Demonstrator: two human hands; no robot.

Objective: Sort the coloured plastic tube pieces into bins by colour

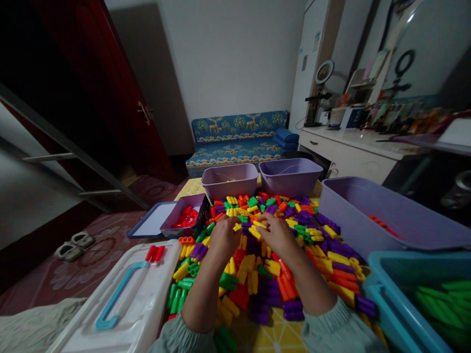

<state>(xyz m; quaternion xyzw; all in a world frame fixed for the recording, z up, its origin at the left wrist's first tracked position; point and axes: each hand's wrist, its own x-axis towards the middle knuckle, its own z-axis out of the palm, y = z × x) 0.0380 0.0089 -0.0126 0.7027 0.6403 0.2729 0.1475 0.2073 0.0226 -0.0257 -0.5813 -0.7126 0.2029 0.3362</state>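
Plastic toy blocks made of joined tubes, in yellow, red, orange, green and purple, lie in a loose heap (268, 289) over the table. My left hand (225, 238) is above the middle of the heap, its fingers closed around a small yellow block (237, 227). Just across from it, my right hand (278, 236) pinches another yellow block (254, 232) between thumb and fingers. The two hands are a short gap apart, and the palms hide part of each grip.
Purple bins (230, 184) line the far side and right. A teal bin (390, 294) at near right holds green blocks. At left are a dark-sided box (167, 223) with red blocks and a white lid (136, 289) with a blue handle. Behind stands a patterned sofa (235, 144).
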